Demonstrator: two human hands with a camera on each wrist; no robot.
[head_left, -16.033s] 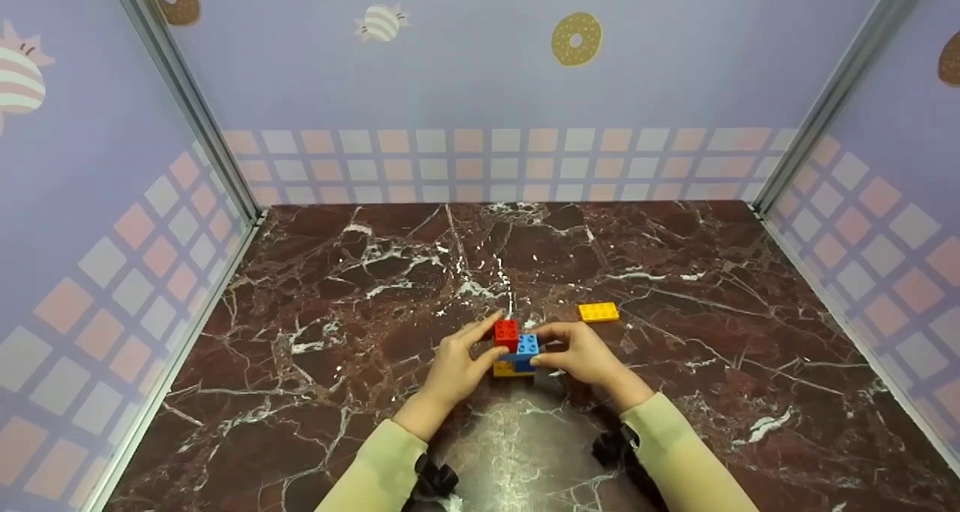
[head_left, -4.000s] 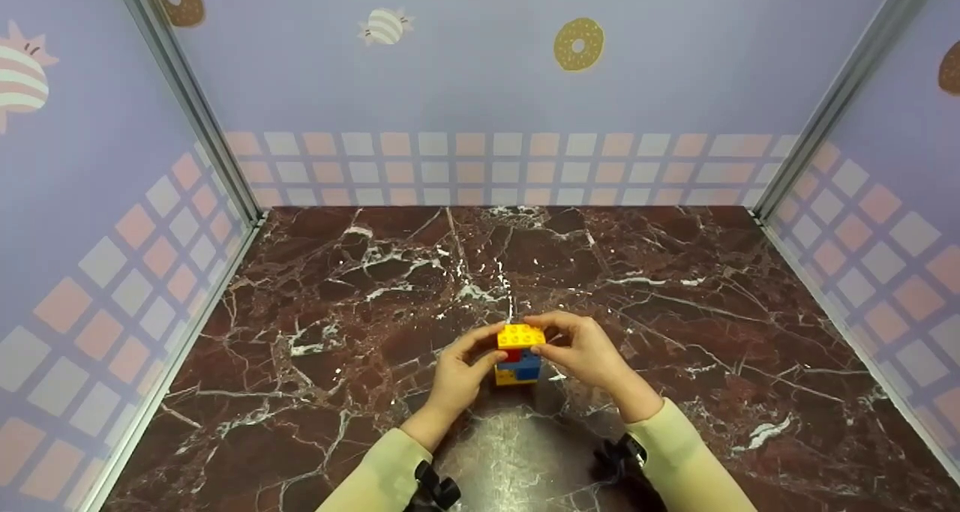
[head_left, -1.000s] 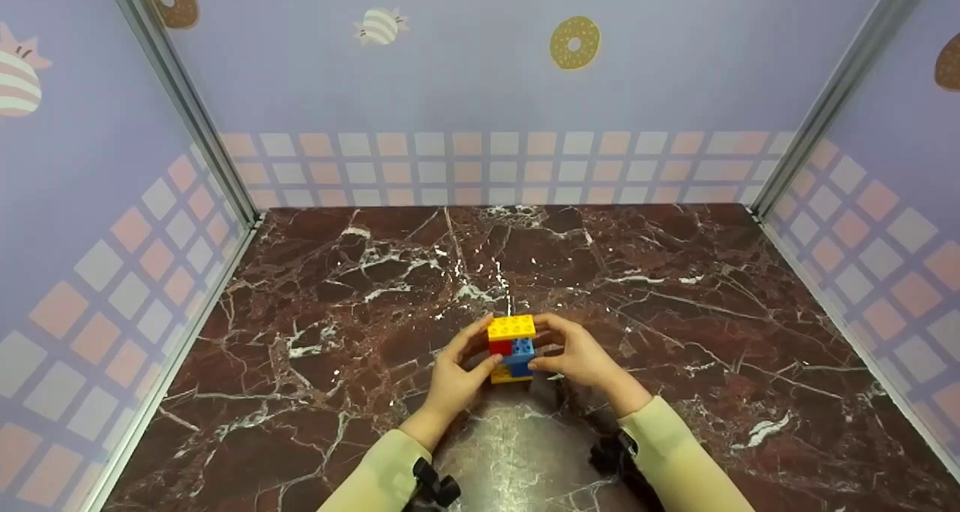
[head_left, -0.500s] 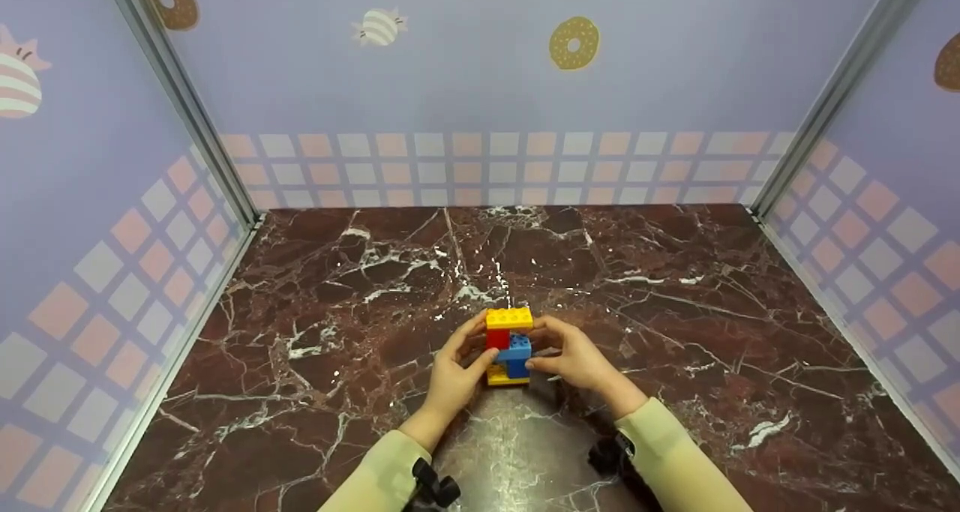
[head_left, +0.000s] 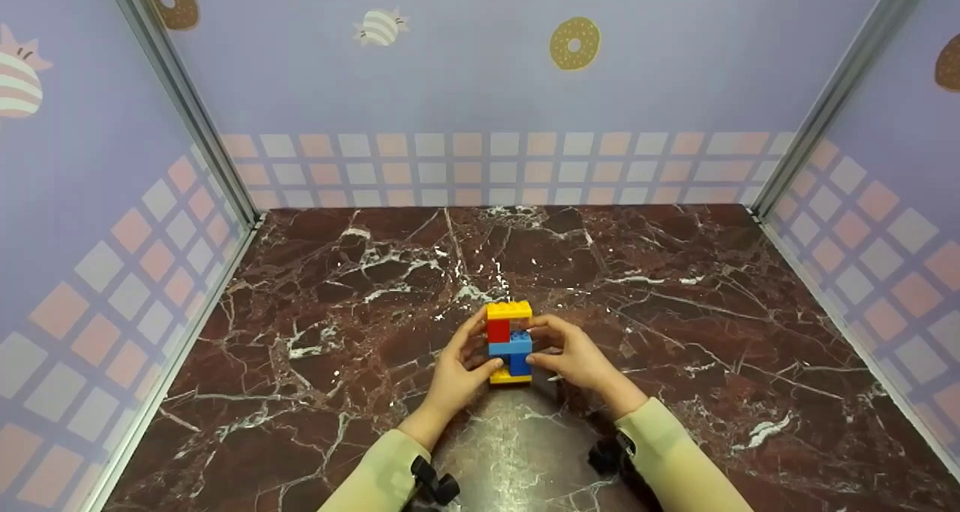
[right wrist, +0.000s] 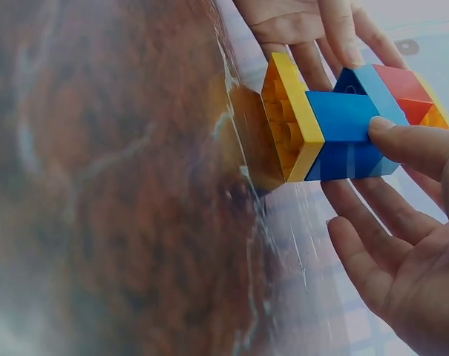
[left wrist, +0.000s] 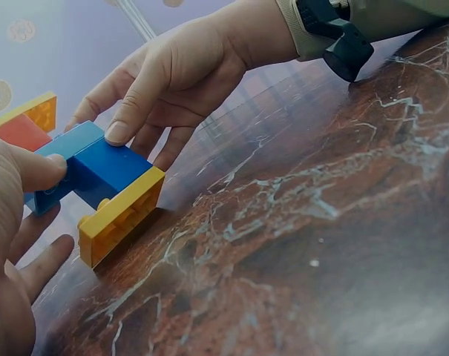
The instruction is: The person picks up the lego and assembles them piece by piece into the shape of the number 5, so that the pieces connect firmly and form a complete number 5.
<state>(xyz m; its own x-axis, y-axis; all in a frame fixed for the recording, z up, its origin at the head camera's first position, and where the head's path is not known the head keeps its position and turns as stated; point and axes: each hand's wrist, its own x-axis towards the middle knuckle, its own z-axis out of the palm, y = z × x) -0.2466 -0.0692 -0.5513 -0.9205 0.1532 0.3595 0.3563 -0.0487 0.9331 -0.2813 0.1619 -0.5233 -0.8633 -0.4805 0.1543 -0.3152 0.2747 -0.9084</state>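
A toy brick stack [head_left: 499,330] stands between my two hands in the head view. From the bottom it has a yellow plate [left wrist: 124,215], a dark blue brick [left wrist: 111,172], a light blue brick [right wrist: 380,93], a red brick [right wrist: 402,83] on the left and a yellow plate [head_left: 510,310] on top. My left hand [head_left: 454,369] holds its left side, thumb in front. The right hand [head_left: 579,356] pinches the right side, its thumb on the dark blue brick. Both wrist views show the bottom plate's hollow underside, so the stack is tipped or raised.
A dark red marble table [head_left: 360,272] with white veins lies under the stack. Lilac walls [head_left: 465,70] with metal corner strips close off the back and both sides. A black camera [head_left: 435,482] is strapped at the left wrist, and another [head_left: 606,456] at the right.
The yellow plate that lay on the table at right 16 s ago now tops the stack. Over the last second the stack has tipped back, showing more of its front; both hands keep hold.
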